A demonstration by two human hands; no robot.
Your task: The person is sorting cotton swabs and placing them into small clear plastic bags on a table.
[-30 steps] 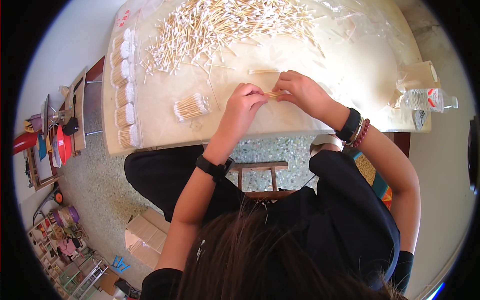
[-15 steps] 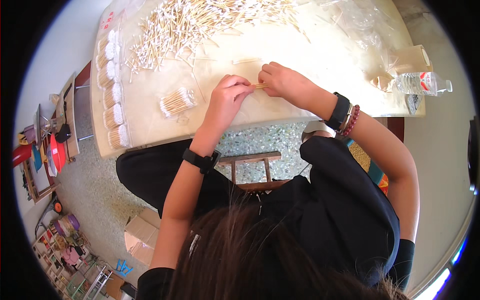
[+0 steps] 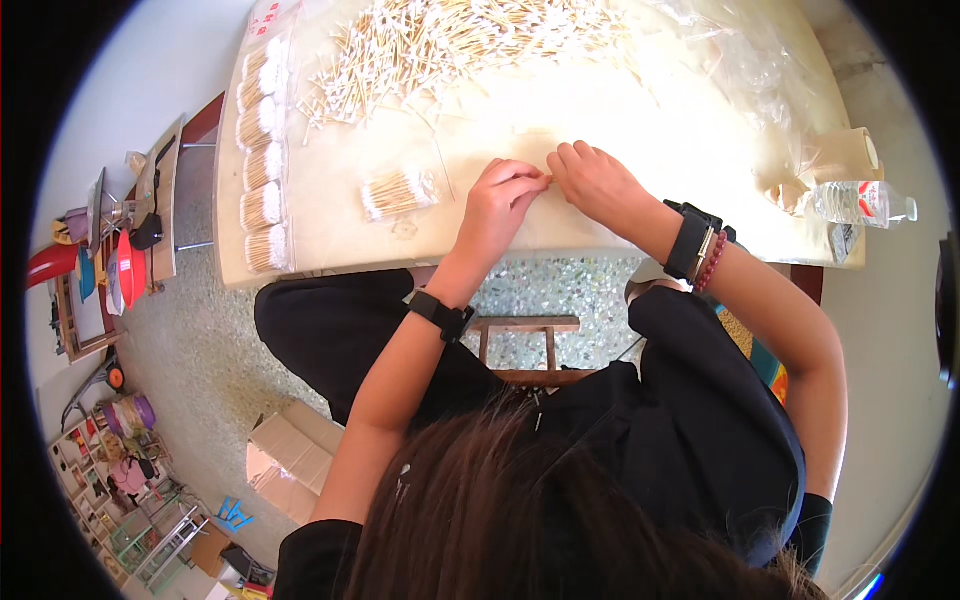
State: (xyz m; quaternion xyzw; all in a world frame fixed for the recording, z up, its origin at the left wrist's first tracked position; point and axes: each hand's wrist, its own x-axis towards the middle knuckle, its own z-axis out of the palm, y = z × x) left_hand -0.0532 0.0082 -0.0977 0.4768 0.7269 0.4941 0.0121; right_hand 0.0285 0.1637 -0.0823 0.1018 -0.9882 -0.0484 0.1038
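Note:
Over the pale table, my left hand and my right hand meet with fingertips nearly touching. Both are closed in a pinch on a few cotton swabs, mostly covered by the fingers and washed out by glare. A small clear bag packed with cotton swabs lies left of my left hand. Beyond the hands spreads a large loose pile of cotton swabs with wooden sticks and white tips. Along the table's left side runs a row of several filled swab packs.
Crumpled clear plastic covers the far right of the table. A tan roll and a clear plastic bottle lie near the right edge. Under the table is a wooden stool frame; a cardboard box stands on the floor.
The whole view has shifted, so the table and packs appear farther right and a little higher. Swab sticks that showed between my hands are now mostly hidden, and the fingertips look slightly closer together.

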